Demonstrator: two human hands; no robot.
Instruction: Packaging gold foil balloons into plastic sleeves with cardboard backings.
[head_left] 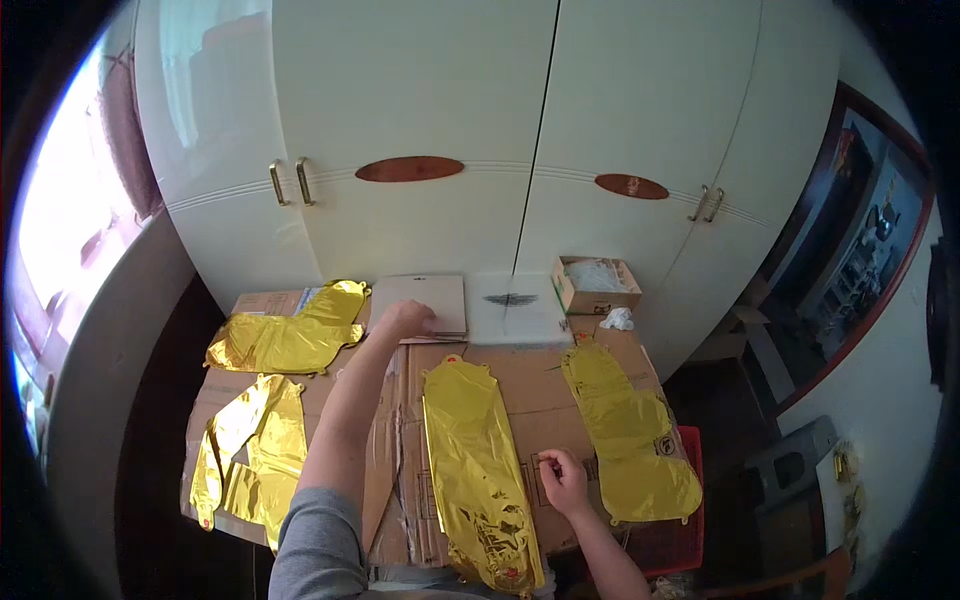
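My left hand (408, 318) reaches to the far side of the table and rests over a flat stack of grey-brown cardboard sheets (440, 295), its fingers partly bent on top. Closer to me, my right hand (564, 482) is curled closed, and whatever is inside it is hidden. Between my arms lies a flat gold foil balloon (470, 430), long and uninflated. Another gold foil balloon (635, 440), with a wavy outline, is just right of my right hand. Left of my left arm are an angular gold foil balloon (272, 440) and a bent one (290, 335) behind it.
Flattened cardboard (540, 390) covers the table. A white sheet with a dark print (505, 310) lies beside the stack. At the back right stand an open box (597, 285) of clear plastic and a crumpled white wad (617, 319). White cabinets (410, 90) rise behind. A red crate (690, 530) sits lower right.
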